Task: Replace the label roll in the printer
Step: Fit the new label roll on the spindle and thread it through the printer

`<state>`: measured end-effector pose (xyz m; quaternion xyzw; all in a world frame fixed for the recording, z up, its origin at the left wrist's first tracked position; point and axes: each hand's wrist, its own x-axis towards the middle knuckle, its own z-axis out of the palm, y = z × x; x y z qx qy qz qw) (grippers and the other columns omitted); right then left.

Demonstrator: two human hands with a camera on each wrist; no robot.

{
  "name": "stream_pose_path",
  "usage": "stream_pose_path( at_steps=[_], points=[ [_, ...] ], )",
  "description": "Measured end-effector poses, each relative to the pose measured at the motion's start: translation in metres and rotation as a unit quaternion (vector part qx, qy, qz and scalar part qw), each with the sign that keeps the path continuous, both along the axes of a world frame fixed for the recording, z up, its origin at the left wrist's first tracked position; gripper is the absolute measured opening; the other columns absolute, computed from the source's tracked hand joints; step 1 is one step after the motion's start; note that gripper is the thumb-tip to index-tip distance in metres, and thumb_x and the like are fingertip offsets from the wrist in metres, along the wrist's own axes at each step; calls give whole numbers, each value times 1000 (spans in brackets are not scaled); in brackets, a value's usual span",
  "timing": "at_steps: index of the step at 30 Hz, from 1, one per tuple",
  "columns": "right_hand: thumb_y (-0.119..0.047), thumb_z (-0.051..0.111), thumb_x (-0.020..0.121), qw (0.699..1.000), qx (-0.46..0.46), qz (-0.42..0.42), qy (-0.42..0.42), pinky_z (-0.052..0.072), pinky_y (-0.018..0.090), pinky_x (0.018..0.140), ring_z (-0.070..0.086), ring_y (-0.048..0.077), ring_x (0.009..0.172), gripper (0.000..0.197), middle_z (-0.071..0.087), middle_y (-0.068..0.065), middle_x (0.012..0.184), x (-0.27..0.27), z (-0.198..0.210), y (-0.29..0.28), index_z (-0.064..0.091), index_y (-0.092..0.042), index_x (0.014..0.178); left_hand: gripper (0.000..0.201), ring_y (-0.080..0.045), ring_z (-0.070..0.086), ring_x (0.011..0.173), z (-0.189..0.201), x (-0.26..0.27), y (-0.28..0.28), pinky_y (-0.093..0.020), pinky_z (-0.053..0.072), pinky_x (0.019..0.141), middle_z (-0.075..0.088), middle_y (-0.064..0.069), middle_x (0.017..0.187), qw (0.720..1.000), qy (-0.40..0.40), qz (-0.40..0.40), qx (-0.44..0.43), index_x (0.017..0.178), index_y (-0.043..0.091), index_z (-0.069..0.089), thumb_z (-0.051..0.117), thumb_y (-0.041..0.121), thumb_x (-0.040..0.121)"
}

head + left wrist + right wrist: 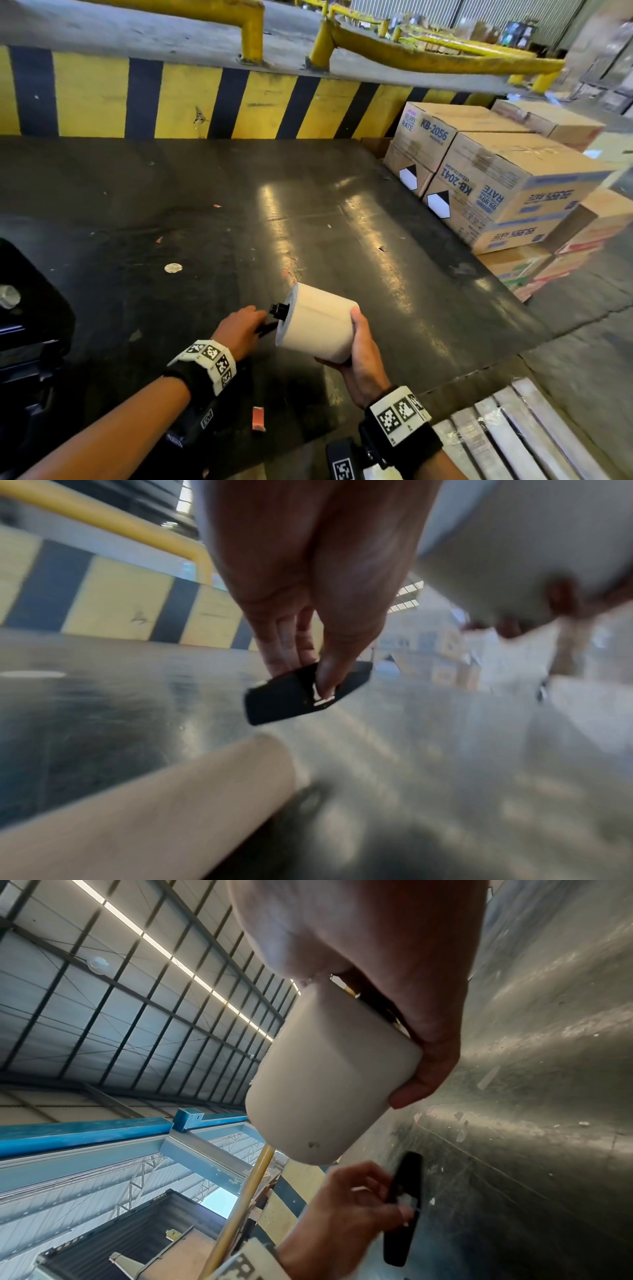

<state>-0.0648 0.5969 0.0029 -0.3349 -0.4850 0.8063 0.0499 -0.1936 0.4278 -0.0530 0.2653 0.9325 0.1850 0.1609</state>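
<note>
Our right hand [359, 356] gripping the white cylindrical label roll [317, 323] aloft, left hand [239, 329] pinching a flat black plastic piece [301, 693] beside it.

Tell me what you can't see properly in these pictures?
- Printer: head view, only a dark bulk cut off by the left edge; its inside is not visible.
- Black flat piece pinched by the left hand: left wrist view, blurred and part covered by fingers.
- Far end of the white label roll: head view, covered by the right hand.
- Small print on the cardboard boxes: too small.
</note>
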Motion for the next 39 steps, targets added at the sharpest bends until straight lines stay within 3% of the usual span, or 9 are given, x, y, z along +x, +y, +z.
stream_pose_path(
  at_steps=[4, 8, 13, 17, 24, 28, 30, 33, 39],
  points=[
    [-51, 38, 92, 1000, 24, 19, -3, 54, 36, 61, 60, 28, 105, 43, 61, 14, 117, -6, 2, -8, 52, -22, 121, 24, -18, 66, 87, 34, -1, -24, -32, 52, 80, 69, -6, 93, 962, -80, 158, 206, 99, 14, 65, 70, 8, 77],
    [-50, 41, 91, 998, 39, 41, 5, 54, 35, 57, 61, 30, 105, 39, 61, 15, 117, -18, 7, -30, 56, -22, 114, 25, -11, 68, 79, 71, 15, -46, -21, 50, 68, 73, -8, 86, 924, -134, 173, 314, 101, 14, 64, 68, 4, 78],
    [-49, 39, 92, 995, 54, 81, 37, 54, 32, 52, 64, 26, 93, 41, 64, 12, 108, -33, 12, -68, 56, -22, 117, 27, -19, 68, 92, 90, 34, -91, -31, 54, 74, 72, -12, 97, 887, -187, 212, 364, 109, 10, 62, 58, -1, 85],
    [-49, 39, 92, 990, 63, 115, 50, 53, 39, 64, 64, 28, 93, 31, 66, 8, 101, -39, 16, -106, 59, -28, 104, 28, -25, 68, 94, 96, 49, -129, -45, 55, 87, 71, -16, 102, 853, -160, 273, 416, 111, 5, 60, 54, -6, 86],
    [-41, 38, 95, 981, 79, 159, 73, 49, 37, 65, 63, 20, 75, 33, 66, 3, 81, -36, 32, -190, 61, -20, 83, 25, -18, 68, 89, 107, 65, -206, -39, 56, 84, 72, -10, 99, 855, -55, 311, 412, 107, 9, 63, 61, -1, 83],
    [-56, 42, 86, 970, 133, 165, 120, 53, 33, 61, 65, 27, 90, 41, 68, 10, 103, -36, 34, -236, 60, -23, 103, 28, -19, 69, 94, 108, 79, -245, -43, 54, 91, 72, -14, 101, 871, -14, 283, 402, 109, 1, 64, 62, -3, 81],
    [-65, 45, 71, 961, 147, 170, 162, 55, 38, 72, 64, 30, 103, 63, 67, 9, 113, -34, 33, -260, 58, -24, 116, 30, -21, 68, 99, 110, 83, -265, -43, 52, 94, 71, -15, 105, 859, -33, 288, 421, 110, 1, 65, 59, -6, 82],
    [-64, 44, 74, 949, 169, 175, 201, 51, 53, 90, 61, 31, 109, 59, 67, 7, 115, -29, 32, -292, 57, -27, 118, 29, -25, 66, 102, 109, 88, -296, -42, 52, 93, 71, -13, 105, 836, -88, 300, 450, 113, 2, 63, 54, -7, 86],
    [-65, 43, 79, 949, 180, 183, 182, 47, 57, 96, 63, 26, 107, 57, 68, 7, 114, -25, 29, -338, 60, -23, 115, 37, -16, 63, 100, 106, 99, -348, -20, 56, 81, 67, -9, 109, 783, -142, 310, 520, 124, 1, 53, 54, -3, 88]
  ],
)
